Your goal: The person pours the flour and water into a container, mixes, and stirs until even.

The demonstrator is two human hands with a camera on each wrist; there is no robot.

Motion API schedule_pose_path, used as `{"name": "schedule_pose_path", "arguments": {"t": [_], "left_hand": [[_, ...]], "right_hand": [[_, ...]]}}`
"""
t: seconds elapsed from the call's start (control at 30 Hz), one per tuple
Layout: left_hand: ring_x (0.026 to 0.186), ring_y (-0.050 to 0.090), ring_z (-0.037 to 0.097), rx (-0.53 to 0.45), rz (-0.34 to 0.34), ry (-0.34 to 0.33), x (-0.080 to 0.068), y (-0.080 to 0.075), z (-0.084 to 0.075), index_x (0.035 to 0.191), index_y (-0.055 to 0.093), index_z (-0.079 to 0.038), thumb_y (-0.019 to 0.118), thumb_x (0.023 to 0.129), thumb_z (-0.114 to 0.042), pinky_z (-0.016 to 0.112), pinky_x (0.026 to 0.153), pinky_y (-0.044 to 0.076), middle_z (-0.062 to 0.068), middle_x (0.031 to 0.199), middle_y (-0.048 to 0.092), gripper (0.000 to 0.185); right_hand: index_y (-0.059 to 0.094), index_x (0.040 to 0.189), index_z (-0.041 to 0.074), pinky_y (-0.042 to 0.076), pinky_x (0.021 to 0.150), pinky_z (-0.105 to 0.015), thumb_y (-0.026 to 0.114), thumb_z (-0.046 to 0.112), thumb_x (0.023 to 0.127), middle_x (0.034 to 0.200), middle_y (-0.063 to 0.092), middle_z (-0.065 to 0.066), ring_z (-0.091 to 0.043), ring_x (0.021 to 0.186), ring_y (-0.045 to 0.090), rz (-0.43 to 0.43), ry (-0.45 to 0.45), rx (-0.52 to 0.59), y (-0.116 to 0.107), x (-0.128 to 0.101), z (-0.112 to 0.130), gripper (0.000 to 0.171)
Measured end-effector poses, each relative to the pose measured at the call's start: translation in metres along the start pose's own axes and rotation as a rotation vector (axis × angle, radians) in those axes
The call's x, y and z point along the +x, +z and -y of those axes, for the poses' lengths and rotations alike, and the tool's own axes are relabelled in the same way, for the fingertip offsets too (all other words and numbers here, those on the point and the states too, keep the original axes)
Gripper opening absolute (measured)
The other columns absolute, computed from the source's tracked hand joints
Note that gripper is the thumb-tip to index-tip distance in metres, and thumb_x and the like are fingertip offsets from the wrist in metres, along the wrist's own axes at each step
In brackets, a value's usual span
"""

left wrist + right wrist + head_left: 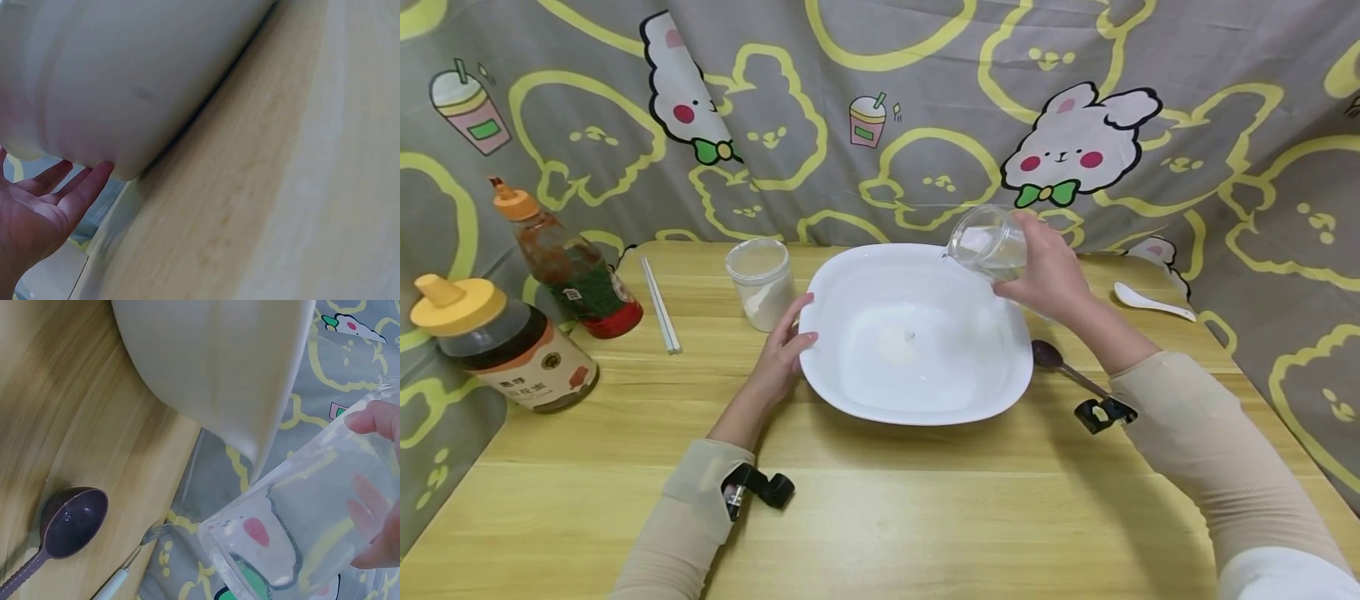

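Observation:
A wide white basin [917, 404] stands on the table, with a pale off-white patch [895, 346] on its floor. My left hand [775, 358] holds the basin's left rim; the left wrist view shows its fingers [87, 187] against the outer wall. Over the back right rim, my right hand [1052, 267] grips a clear cup [992, 246], tipped with its mouth toward the basin. A little clear liquid shows at the cup's lip, and a small drop appears above the basin floor. Thumb and fingers wrap the cup's side in the right wrist view.
Left of the basin are a lidless clear jar of white powder [766, 296], chopsticks [660, 307], a red-based sauce bottle [576, 279] and a yellow-capped honey jar [535, 358]. A dark brown spoon [1048, 354], a fork [128, 562] and a white spoon [1150, 302] lie right.

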State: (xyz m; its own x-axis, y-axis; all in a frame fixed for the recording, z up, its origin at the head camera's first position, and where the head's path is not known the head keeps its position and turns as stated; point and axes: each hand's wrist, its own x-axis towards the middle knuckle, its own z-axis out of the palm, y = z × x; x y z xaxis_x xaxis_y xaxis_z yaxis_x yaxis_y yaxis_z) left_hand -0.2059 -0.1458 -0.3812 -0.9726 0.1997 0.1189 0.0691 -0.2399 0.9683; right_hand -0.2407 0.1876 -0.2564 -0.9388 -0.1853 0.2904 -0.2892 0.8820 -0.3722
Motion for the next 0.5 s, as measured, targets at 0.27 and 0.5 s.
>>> {"name": "schedule_pose_path", "arguments": {"t": [0.27, 0.5], "left_hand": [[0.1, 0.044, 0.036, 0.008, 0.0, 0.008, 0.0001, 0.0005, 0.0001, 0.134, 0.028, -0.016, 0.046, 0.081, -0.005, 0.04, 0.073, 0.048, 0.023, 0.124, 0.035, 0.058], [0.102, 0.043, 0.037, 0.007, 0.008, 0.008, 0.0006, -0.0002, 0.0004, 0.135, 0.027, -0.015, 0.046, 0.081, -0.006, 0.041, 0.074, 0.048, 0.022, 0.124, 0.036, 0.058]], "right_hand": [[0.02, 0.135, 0.007, 0.025, 0.091, -0.056, 0.073, 0.015, 0.061, 0.128, 0.033, -0.022, -0.04, 0.112, 0.031, 0.021, 0.012, -0.017, -0.0022, -0.0004, 0.003, 0.091], [0.023, 0.133, 0.006, 0.026, 0.09, -0.056, 0.075, 0.015, 0.06, 0.125, 0.036, -0.023, -0.04, 0.111, 0.033, 0.013, -0.014, -0.039, -0.0027, 0.0, 0.0046, 0.09]]}}
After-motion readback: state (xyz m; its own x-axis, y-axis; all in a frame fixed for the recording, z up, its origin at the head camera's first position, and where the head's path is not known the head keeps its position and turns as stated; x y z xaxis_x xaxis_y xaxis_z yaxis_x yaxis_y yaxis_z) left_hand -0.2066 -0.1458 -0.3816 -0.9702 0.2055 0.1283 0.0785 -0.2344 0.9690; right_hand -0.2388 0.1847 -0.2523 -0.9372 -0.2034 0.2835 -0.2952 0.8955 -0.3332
